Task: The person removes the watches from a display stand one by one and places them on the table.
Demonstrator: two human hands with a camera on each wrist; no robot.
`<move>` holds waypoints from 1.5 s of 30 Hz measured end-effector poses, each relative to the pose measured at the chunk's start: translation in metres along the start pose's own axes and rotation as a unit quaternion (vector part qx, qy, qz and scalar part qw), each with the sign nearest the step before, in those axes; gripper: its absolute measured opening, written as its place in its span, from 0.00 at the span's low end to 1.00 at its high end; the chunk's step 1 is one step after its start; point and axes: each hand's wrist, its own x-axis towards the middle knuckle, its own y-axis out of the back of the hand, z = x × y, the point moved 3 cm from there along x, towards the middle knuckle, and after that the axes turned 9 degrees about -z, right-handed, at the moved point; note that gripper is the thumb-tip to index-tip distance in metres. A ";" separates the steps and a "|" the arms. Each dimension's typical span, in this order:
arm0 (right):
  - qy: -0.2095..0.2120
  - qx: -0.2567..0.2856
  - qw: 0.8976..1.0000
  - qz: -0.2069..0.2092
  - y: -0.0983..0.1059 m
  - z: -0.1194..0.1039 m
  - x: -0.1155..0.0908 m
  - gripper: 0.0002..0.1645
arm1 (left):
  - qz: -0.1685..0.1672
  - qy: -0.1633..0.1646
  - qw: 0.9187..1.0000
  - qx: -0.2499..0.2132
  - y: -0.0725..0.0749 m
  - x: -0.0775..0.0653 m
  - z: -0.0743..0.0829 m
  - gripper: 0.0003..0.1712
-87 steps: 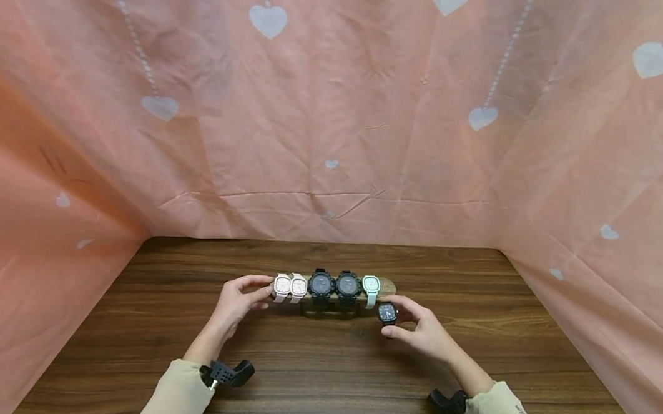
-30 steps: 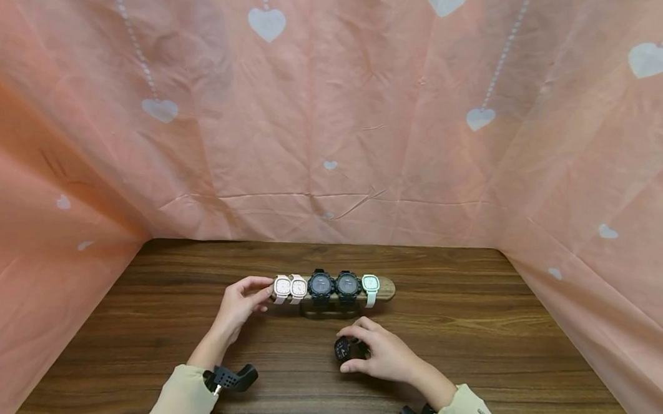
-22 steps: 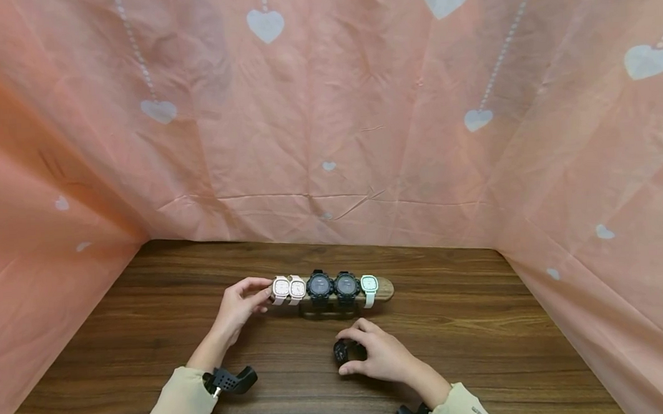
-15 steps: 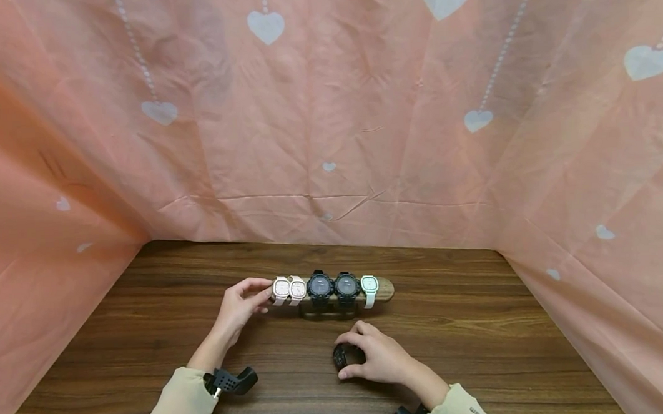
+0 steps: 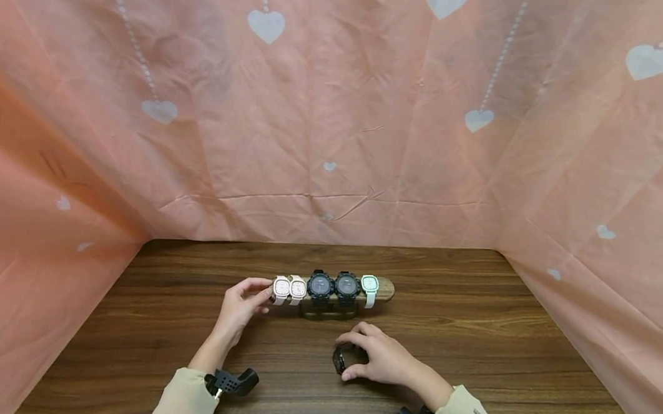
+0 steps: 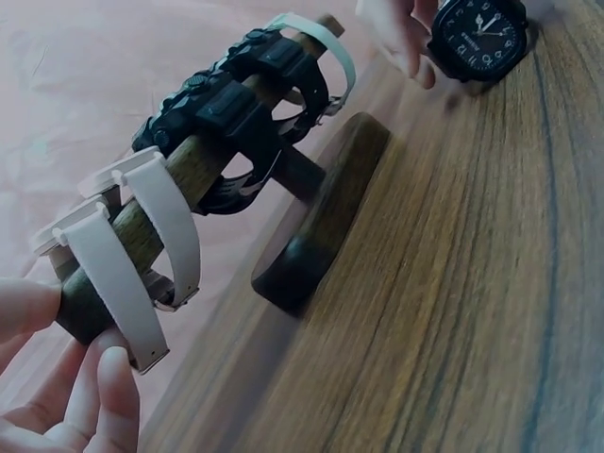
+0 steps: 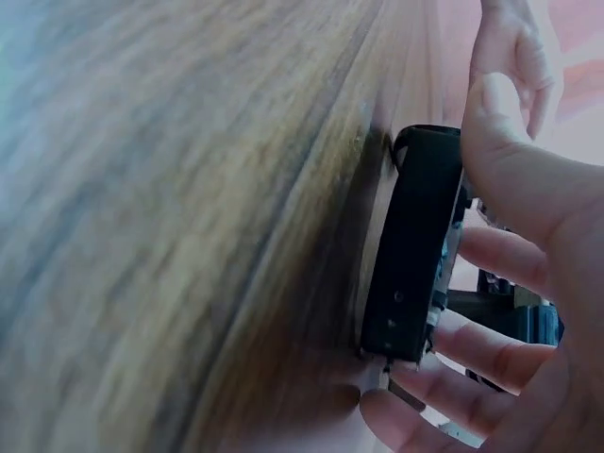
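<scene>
- Watch [image 6: 479, 40], black and with squarish dial, is in the right hand [image 5: 381, 354], low at the table [image 5: 456, 325], in front of the wooden stand [image 5: 388, 289]; whether it touches the table top, I cannot tell.
- Thumb and fingers of this hand are bent in a wide curve, and they hold the watch between them.
- The left hand [image 5: 238, 304] grips the left end of the stand's bar, thumb and fingers closed around the wood.
- On the bar, from left to right, there are two pale pink watches [image 5: 282, 288], two bulky black watches [image 5: 320, 285] and one mint watch [image 5: 370, 284] with whitish strap; beyond it the right end is bare wood.
- Behind the table hangs a pink cloth [image 5: 326, 107] with white hearts.
- Each wrist carries a black device [image 5: 236, 382], near the beige sleeve [image 5: 175, 399].
</scene>
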 end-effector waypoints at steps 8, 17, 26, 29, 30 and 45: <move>-0.002 0.020 1.000 0.011 0.004 0.004 -0.005 0.31 | 0.015 -0.011 1.000 0.002 0.002 0.000 -0.001 0.16; -0.001 0.061 0.997 0.038 0.012 0.012 -0.011 0.28 | 0.022 0.001 1.000 -0.008 0.004 -0.003 -0.002 0.17; 0.019 0.091 0.987 0.133 0.025 0.023 -0.014 0.22 | 0.021 0.001 1.000 -0.003 0.002 -0.004 0.001 0.16; 0.026 0.086 0.981 0.171 0.027 0.025 -0.016 0.20 | 0.025 -0.002 1.000 0.002 0.002 -0.002 -0.002 0.16; 0.029 0.088 0.979 0.180 0.028 0.026 -0.016 0.20 | 0.028 -0.002 1.000 0.005 0.002 -0.002 -0.003 0.16; 0.066 0.081 0.954 0.282 0.045 0.036 -0.020 0.19 | 0.042 -0.004 0.999 0.018 -0.002 0.001 -0.004 0.16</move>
